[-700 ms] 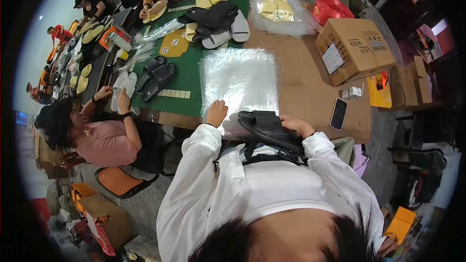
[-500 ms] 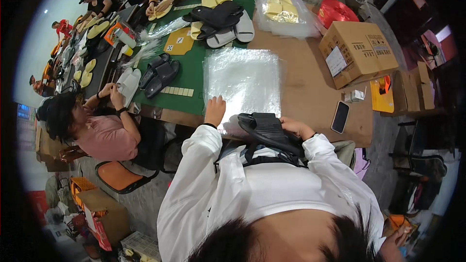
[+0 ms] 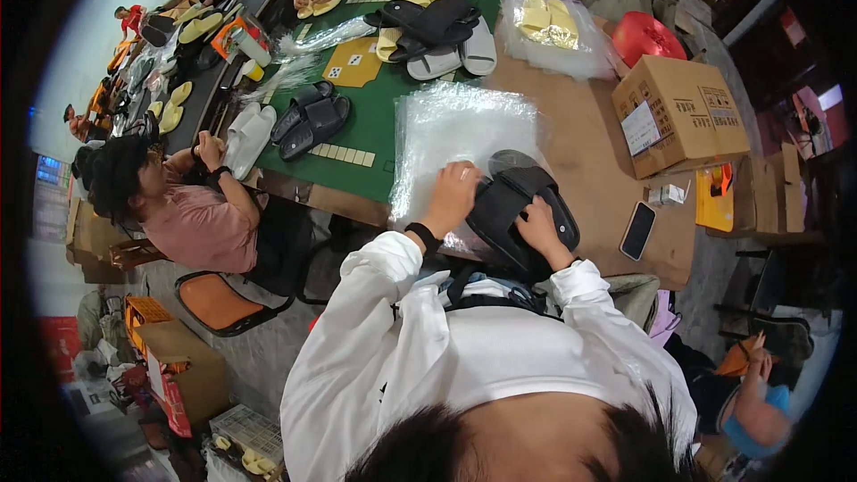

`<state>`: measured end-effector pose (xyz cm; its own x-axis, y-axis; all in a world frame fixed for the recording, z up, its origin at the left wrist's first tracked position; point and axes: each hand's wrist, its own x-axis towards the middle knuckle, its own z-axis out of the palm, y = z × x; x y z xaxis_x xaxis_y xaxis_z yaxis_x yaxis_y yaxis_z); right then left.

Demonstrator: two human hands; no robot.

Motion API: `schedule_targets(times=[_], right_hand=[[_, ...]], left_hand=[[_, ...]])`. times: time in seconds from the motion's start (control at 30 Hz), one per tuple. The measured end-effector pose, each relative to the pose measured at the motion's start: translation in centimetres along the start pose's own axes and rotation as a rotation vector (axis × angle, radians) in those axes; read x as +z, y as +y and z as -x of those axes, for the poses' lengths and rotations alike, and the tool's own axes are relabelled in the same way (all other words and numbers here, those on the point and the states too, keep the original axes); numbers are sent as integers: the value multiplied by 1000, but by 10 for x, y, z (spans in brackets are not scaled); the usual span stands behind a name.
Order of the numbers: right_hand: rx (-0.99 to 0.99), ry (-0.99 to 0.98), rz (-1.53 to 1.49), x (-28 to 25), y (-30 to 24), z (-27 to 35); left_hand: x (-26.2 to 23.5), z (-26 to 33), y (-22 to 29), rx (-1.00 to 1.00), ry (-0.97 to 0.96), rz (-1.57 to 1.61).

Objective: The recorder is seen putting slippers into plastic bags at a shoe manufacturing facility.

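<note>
Centre of frame: black slippers (image 3: pixel 522 214) at the table's near edge, beside the clear bags (image 3: pixel 460 129). Right hand (image 3: pixel 540 223) closed on the slippers; left hand (image 3: pixel 453 196) lies flat where bags and slippers meet, apparently gripping nothing.

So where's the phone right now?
The phone lies flat on the brown table, off to the person's right, just beyond the black slippers and below the cardboard box.
</note>
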<state>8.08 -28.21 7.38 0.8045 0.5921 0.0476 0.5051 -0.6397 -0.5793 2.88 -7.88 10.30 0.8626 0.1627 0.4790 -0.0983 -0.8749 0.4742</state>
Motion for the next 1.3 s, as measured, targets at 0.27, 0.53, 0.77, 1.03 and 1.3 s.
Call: schedule_targets(times=[0.27,0.53,0.77,1.03,1.3], right_hand=[[32,136,161,27,-14,-35],[214,148,173,40,-88,-122],[362,-336,-942,80,-105,-85],[677,163,-1619,57,-155,-43],[667,866,-1301,-72,-149,-114]], left_hand=[[-3,-3,28,294,-171,385],[-58,-18,-6,332,-523,788],[-59,-18,-85,96,-354,629],[-68,-10,-87,176,-573,778],[-69,-23,-117,72,-478,721]])
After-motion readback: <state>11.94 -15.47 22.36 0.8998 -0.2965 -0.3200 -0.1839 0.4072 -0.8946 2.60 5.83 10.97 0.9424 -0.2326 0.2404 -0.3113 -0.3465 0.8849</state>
